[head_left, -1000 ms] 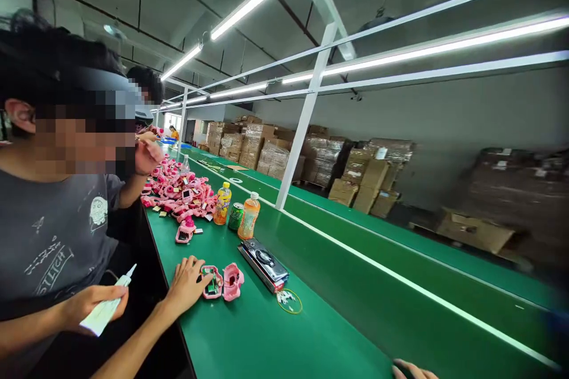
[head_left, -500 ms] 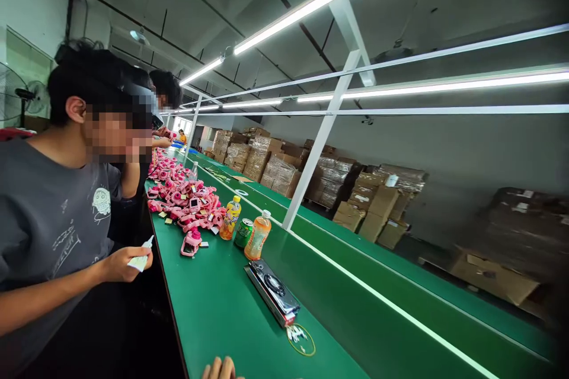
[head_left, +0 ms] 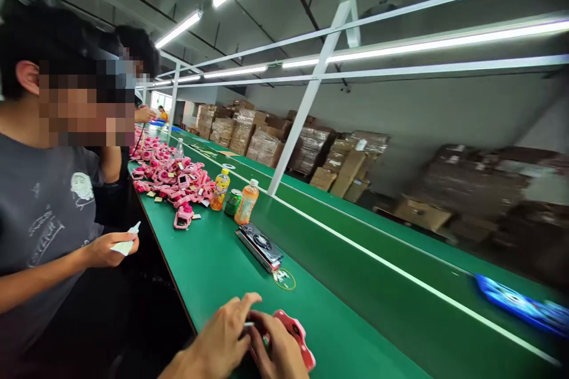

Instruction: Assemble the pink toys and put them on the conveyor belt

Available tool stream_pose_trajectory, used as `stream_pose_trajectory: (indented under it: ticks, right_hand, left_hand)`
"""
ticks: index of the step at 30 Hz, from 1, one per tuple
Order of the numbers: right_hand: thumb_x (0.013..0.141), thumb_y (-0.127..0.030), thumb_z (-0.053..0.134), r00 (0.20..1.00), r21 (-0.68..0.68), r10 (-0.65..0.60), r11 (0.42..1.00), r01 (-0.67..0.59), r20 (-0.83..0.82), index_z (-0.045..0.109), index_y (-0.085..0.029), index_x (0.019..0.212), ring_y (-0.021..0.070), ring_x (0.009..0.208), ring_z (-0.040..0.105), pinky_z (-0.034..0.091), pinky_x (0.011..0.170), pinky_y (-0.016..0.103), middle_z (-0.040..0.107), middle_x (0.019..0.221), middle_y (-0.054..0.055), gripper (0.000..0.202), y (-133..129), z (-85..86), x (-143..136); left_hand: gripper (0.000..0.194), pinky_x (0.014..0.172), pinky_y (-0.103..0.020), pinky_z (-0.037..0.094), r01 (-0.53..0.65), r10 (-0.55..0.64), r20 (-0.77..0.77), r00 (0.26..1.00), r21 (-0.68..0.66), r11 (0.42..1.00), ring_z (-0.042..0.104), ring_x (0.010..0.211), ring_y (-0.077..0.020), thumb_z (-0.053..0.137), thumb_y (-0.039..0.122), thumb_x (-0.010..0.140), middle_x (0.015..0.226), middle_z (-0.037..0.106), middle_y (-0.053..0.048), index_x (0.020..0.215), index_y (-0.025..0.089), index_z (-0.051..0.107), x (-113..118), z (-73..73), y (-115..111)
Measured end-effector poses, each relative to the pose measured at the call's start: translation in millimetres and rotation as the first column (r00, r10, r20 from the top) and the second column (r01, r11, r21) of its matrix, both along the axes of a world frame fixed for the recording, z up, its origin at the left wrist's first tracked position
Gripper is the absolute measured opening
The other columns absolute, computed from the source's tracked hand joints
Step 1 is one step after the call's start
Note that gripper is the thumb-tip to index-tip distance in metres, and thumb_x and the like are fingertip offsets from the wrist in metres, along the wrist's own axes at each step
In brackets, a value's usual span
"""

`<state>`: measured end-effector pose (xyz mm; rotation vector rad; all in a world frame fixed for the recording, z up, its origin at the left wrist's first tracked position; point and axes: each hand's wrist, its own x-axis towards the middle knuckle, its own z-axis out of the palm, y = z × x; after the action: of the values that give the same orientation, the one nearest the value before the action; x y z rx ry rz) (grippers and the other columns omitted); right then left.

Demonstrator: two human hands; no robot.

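Observation:
My right hand [head_left: 278, 346] is closed around a pink toy camera [head_left: 300, 334] with a wavy edge and a dark round spot, low in the view. My fingers cover much of it. My left hand [head_left: 222, 334] meets it from the left, index finger raised and thumb curled in. A small whitish bit shows between the two hands, too small to name. Ahead on the green table lies a flat black and silver stack [head_left: 260, 247] with a round ring on top. A yellow loop with white pieces [head_left: 283, 278] rests at its near end.
A heap of pink toy cameras [head_left: 171, 172] covers the table farther off. Two orange drink bottles [head_left: 246, 201] and a green can [head_left: 233, 202] stand beside it. On the left a co-worker [head_left: 57, 201] holds a pale paper-like piece [head_left: 124, 246]. A blue object [head_left: 520, 302] lies far right.
The view has tilted down and swung right. Both my hands now show with the pink toy camera; before, only some fingertips showed at the bottom edge. The blue object has come into view.

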<state>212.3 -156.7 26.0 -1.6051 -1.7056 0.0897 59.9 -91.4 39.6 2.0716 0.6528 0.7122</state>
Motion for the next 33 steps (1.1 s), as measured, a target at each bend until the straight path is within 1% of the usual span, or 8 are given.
stream_pose_trajectory:
  ticks: [3,6,10,13,17,20,29,33]
  right_hand:
    - [0.093,-0.045,0.055,0.982,-0.111,-0.055,0.993,0.036,-0.179,0.077,-0.024,0.091,0.0207,0.073,0.070,0.054,0.069,0.028,0.077,0.085,0.006,0.031,4.7,14.2,-11.4]
    - [0.090,-0.059,0.056,0.934,-0.092,-0.191,0.981,0.171,-0.301,0.076,-0.021,0.087,0.0198,0.065,0.066,0.051,0.063,0.028,0.075,0.075,0.005,0.043,2.3,19.9,-11.4]
    - [0.086,-0.067,0.058,0.906,-0.035,-0.215,0.975,0.217,-0.364,0.077,-0.020,0.087,0.0196,0.065,0.066,0.053,0.062,0.027,0.074,0.076,0.007,0.051,-0.9,20.5,-15.4]
    - [0.087,-0.063,0.062,0.916,-0.011,-0.147,0.988,0.154,-0.372,0.077,-0.018,0.093,0.0205,0.070,0.069,0.056,0.064,0.027,0.075,0.082,0.009,0.048,-0.8,19.9,-17.9]
    - [0.091,-0.050,0.064,0.966,0.058,-0.089,0.993,0.106,-0.244,0.075,-0.020,0.100,0.0187,0.073,0.069,0.057,0.067,0.026,0.075,0.087,0.007,0.033,0.1,13.7,-14.6]
    - [0.094,-0.041,0.061,0.995,0.119,-0.022,0.992,0.033,-0.093,0.074,-0.025,0.102,0.0189,0.087,0.070,0.057,0.078,0.026,0.075,0.098,0.006,0.022,1.4,7.0,-12.2]
    - [0.099,-0.038,0.054,0.988,0.139,-0.100,0.983,0.116,-0.121,0.070,-0.024,0.092,0.0164,0.077,0.067,0.054,0.074,0.024,0.073,0.088,0.003,0.023,6.2,0.9,-12.9]
    - [0.099,-0.039,0.054,0.989,0.095,-0.088,0.991,0.100,-0.117,0.070,-0.022,0.092,0.0164,0.076,0.067,0.053,0.070,0.024,0.072,0.085,0.004,0.024,3.7,6.0,-10.0]
  left_hand:
    - [0.061,0.083,-0.028,0.047,-0.081,0.092,0.070,0.993,-0.144,0.986,0.064,0.088,-0.0191,0.058,0.015,0.080,0.100,0.069,-0.004,0.140,0.023,0.049,-8.0,-4.2,10.3]
    - [0.043,0.068,-0.028,0.045,-0.131,0.187,0.150,0.971,-0.323,0.937,0.060,0.071,-0.0177,0.060,0.034,0.084,0.083,0.069,-0.003,0.123,0.016,0.061,-11.9,-13.9,16.7]
    - [0.044,0.060,-0.027,0.042,-0.035,0.164,0.257,0.952,-0.441,0.897,0.059,0.069,-0.0177,0.059,0.052,0.085,0.078,0.070,-0.005,0.097,0.012,0.075,-3.6,-19.4,16.9]
    - [0.059,0.054,-0.026,0.043,0.057,0.172,0.371,0.913,-0.534,0.844,0.060,0.064,-0.0174,0.067,0.064,0.077,0.079,0.073,-0.007,0.101,0.010,0.077,8.0,-17.9,20.9]
    - [0.077,0.085,-0.039,0.057,0.096,0.254,0.436,0.863,-0.636,0.766,0.072,0.093,-0.0295,0.075,0.071,0.068,0.107,0.077,-0.017,0.114,0.010,0.076,18.8,-21.4,26.8]
    - [0.074,0.114,-0.046,0.043,0.148,0.199,0.468,0.861,-0.606,0.782,0.062,0.125,-0.0350,0.073,0.071,0.072,0.131,0.068,-0.016,0.119,0.014,0.075,19.6,-29.8,26.7]
    - [0.057,0.122,-0.047,0.033,0.178,0.075,0.421,0.904,-0.529,0.830,0.051,0.138,-0.0314,0.064,0.059,0.087,0.142,0.061,-0.010,0.129,0.020,0.070,9.5,-37.5,21.1]
    - [0.057,0.123,-0.046,0.032,0.178,0.028,0.392,0.920,-0.479,0.860,0.051,0.137,-0.0313,0.074,0.048,0.082,0.143,0.061,-0.009,0.132,0.022,0.067,5.2,-40.5,18.6]
